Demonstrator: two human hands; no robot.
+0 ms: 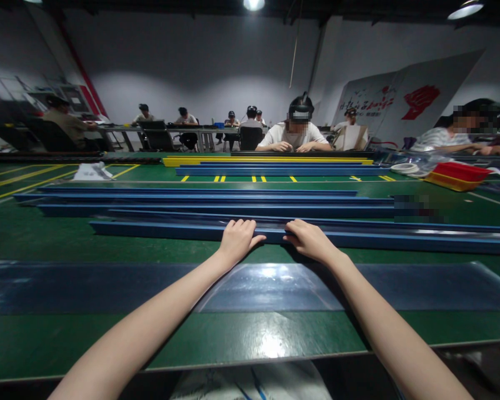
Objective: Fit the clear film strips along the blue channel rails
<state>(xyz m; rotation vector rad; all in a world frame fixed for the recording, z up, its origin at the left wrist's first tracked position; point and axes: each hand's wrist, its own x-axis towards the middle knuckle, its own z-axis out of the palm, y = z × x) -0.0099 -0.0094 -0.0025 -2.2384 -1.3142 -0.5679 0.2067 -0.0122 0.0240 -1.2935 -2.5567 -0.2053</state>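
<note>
Both of my arms reach forward to a long blue channel strip (170, 229) lying crosswise on the green table. My left hand (238, 239) grips its near wall, fingers curled over the top and thumb along the front. A short way to the right, my right hand (307, 239) holds the same strip, its fingers bent over the edge. Clear film shows inside the channel. Beneath my forearms a wide transparent plastic sheet (108, 286) lies flat on the table, glossy with reflections.
More blue channel strips (216, 209) lie just beyond, with a yellow strip (266, 160) farther back. A red tray (460, 173) and a white coil (404, 169) are at the right. Crumpled white paper (92, 171) rests at the left. A co-worker (294, 130) sits opposite.
</note>
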